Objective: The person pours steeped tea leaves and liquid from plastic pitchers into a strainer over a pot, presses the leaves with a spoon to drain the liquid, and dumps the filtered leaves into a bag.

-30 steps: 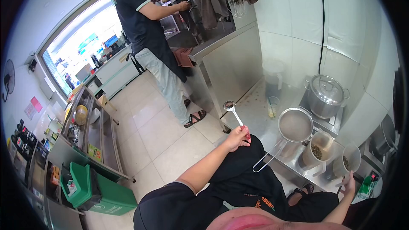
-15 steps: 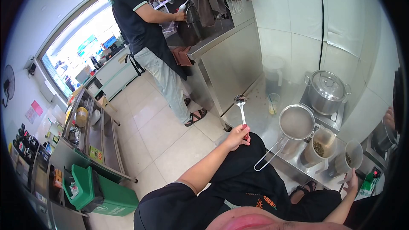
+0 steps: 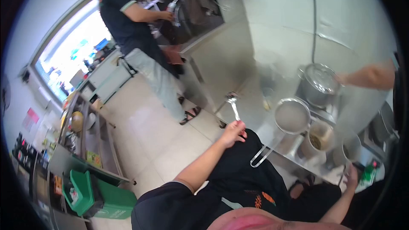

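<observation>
My left hand (image 3: 233, 135) is closed around the handle of a small metal ladle (image 3: 234, 105), whose bowl points up and away from me. At the lower right, my right hand (image 3: 351, 179) is closed at the handle of a clear plastic jug (image 3: 346, 150); blur partly hides the grip. Beside that jug stands another jug (image 3: 318, 138) with dark leafy bits inside. A round fine-mesh strainer (image 3: 292, 116) lies over a container, its long wire handle pointing towards my knee.
Another person's arm (image 3: 368, 78) reaches in from the right to a lidded steel pot (image 3: 320, 86). A co-worker (image 3: 128, 25) stands at the steel counter (image 3: 221, 59). A green bin (image 3: 108, 198) and a shelf unit (image 3: 96, 138) stand left.
Another person's arm has come in from the right to the pot lid. The view has shifted slightly and blurred. Both my hands keep about the same places.
</observation>
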{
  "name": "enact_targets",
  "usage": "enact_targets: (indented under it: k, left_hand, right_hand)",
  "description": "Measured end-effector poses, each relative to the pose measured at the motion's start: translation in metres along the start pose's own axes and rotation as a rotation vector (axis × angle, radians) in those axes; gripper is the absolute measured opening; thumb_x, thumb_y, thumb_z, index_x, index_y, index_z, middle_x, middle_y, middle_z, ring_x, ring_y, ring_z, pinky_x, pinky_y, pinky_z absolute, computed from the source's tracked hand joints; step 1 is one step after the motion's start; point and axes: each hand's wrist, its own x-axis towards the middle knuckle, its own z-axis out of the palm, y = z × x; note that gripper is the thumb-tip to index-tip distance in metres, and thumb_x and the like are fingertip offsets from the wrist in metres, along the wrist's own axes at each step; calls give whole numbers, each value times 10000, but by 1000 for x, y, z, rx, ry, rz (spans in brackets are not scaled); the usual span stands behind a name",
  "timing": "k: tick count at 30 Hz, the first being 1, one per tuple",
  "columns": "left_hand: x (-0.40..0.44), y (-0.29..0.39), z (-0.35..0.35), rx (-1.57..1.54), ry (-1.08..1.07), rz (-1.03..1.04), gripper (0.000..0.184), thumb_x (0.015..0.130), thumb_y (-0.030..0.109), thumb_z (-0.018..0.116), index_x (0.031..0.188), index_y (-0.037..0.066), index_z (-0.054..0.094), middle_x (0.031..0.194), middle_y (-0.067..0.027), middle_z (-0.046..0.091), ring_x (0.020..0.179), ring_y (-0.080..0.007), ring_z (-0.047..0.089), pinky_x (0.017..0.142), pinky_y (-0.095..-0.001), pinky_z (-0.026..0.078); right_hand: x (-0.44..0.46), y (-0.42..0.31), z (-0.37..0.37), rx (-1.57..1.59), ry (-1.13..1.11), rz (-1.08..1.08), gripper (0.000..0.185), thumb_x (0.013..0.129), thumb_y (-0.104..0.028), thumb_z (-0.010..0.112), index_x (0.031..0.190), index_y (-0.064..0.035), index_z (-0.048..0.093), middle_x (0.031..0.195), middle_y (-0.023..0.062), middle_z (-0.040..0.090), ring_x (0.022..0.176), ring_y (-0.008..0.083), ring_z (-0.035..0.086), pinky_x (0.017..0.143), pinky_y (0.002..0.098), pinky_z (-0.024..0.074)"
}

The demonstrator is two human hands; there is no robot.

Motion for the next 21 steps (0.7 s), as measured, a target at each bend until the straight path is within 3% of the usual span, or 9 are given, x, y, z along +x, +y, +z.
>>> enact_targets:
  k: [2,3,5,6,9,11,13,15,21]
  left_hand:
    - [-4,0,5,27,55,40,243,952,294,593,972,62,523,731,-41,557,608,-160,631,484,-303,561]
    - [-5,0,8,78,75,43,244,959,287,583,941,51,525,728,-44,562,601,-157,630,488,-300,565]
    - [-12,2,20,89,73,96,251,968,286,567,905,46,528,743,-55,580,646,-140,622,567,-287,567]
    - [-14,-4,20,164,-30,141,224,970,253,563,913,39,534,743,-53,583,667,-134,616,609,-279,550]
    - [-45,9,81,243,-229,242,158,963,175,558,934,19,563,754,-47,597,702,-117,598,677,-261,491]
    - [-59,8,135,342,-401,106,202,950,220,590,919,20,585,766,-20,602,689,-86,560,638,-248,463]
    - [-60,6,187,409,-625,37,217,960,216,566,986,1,576,811,-30,610,720,-107,587,667,-260,481]
    - [-47,-26,225,422,-762,55,238,962,252,573,1017,20,582,810,-14,600,700,-95,565,644,-256,470]
    - [-29,-98,265,314,-742,60,344,949,309,585,1130,17,571,904,-29,610,793,-115,576,708,-262,458]
  right_hand:
    - [36,19,-3,127,-95,-354,419,892,-441,587,1028,-57,686,899,95,646,856,177,617,736,306,467]
    - [37,18,-11,-73,-24,-408,454,886,-444,577,963,-17,711,876,150,672,839,237,634,783,378,487]
    - [20,-19,-18,-1023,75,-353,578,862,-441,572,1087,87,631,1156,283,620,1091,397,599,944,464,440]
    - [-24,-55,-3,-1057,114,-358,583,859,-441,565,1100,87,628,1146,300,610,1115,415,580,949,449,444]
    - [-168,-155,65,-773,114,-449,531,885,-418,569,1066,78,630,1001,250,671,922,337,658,842,408,491]
    - [-248,-200,114,-708,-60,-429,519,898,-408,582,1133,53,619,1052,200,669,977,290,644,885,395,483]
    - [-259,-195,150,-487,-433,-814,504,930,-422,563,1158,25,614,1112,151,652,1048,254,614,927,379,470]
    - [-251,-173,190,-128,-744,-957,451,960,-408,542,1150,-6,619,1063,103,665,997,209,619,806,353,511]
    - [-209,-149,186,164,-581,-594,448,1012,-385,437,1087,16,623,961,90,684,947,173,630,864,328,491]
